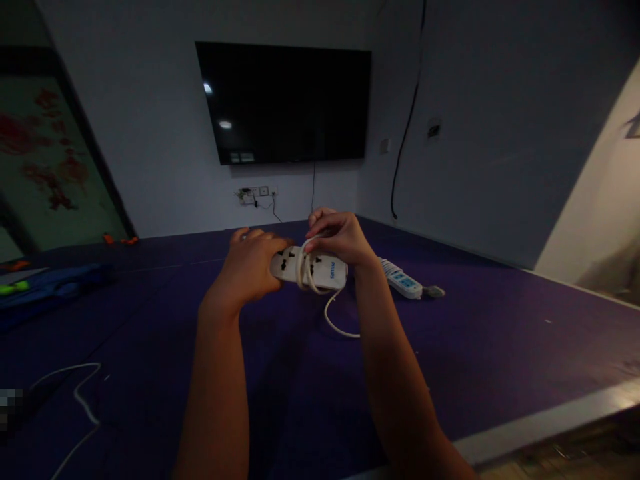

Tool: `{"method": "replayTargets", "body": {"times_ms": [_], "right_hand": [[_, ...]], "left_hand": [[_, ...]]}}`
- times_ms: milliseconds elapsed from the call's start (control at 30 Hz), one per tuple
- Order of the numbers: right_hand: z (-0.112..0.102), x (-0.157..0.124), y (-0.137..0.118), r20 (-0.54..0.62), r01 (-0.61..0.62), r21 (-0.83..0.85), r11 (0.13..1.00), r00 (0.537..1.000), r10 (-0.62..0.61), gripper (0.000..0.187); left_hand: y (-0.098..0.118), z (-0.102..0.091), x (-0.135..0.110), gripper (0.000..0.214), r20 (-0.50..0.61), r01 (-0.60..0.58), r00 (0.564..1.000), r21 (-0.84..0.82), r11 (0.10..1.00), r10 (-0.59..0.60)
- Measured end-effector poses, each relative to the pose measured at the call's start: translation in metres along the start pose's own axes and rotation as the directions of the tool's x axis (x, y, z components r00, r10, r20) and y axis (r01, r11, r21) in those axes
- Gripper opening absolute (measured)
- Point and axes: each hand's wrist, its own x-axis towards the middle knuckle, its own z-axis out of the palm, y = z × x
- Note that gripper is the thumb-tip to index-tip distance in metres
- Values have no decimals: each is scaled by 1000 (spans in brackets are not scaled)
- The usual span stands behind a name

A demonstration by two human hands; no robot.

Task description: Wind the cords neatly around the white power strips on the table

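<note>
Your left grip [251, 263] clasping a white power strip [338, 272], your right grip [345, 237] pinching its cord [342, 329] (looped around the strip), another power strip [407, 285] on the purple surface [480, 353].

dim overall, brighter far right

This looks like a lounge or activity room; whether in a home or a workplace cannot be told. A flat-screen television [290, 103] hangs on the pale wall [150, 133] above wall sockets [263, 191], purple matting [495, 340] spreads below, and red decals [74, 170] mark a dark-framed panel [83, 217].
</note>
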Motion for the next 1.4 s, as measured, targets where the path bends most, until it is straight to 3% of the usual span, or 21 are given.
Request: {"method": "replayTargets", "body": {"times_ms": [200,433,600,800,933,1000,1167,1400], "right_hand": [[2,0,1,112,-34,164,986,994,16,25],[7,-2,1,116,-92,222,971,991,68,33],[17,-1,9,61,-37,349,936,998,17,32],[26,2,13,32,-72,302,951,997,65,42],[31,-1,14,46,-76,305,949,997,65,44],[33,-2,16,47,-91,319,943,996,80,46],[34,-2,23,52,-106,378,920,994,93,49],[29,1,33,67,-92,271,958,995,76,50]], "left_hand": [[-2,-6,-4,46,78,-91,992,-109,990,100],[-2,-10,-4,48,43,-132,989,-190,973,143],[-3,-11,-4,54,-10,-153,987,-344,926,159],[-12,-7,-6,54,59,-48,992,-622,781,108],[-19,-1,-9,54,125,-5,980,-766,643,156],[-20,1,-8,54,129,-3,977,-788,615,170],[-18,-2,-5,56,44,-68,989,-699,712,138],[-13,-3,-4,55,-88,-123,992,-543,830,90]]}}
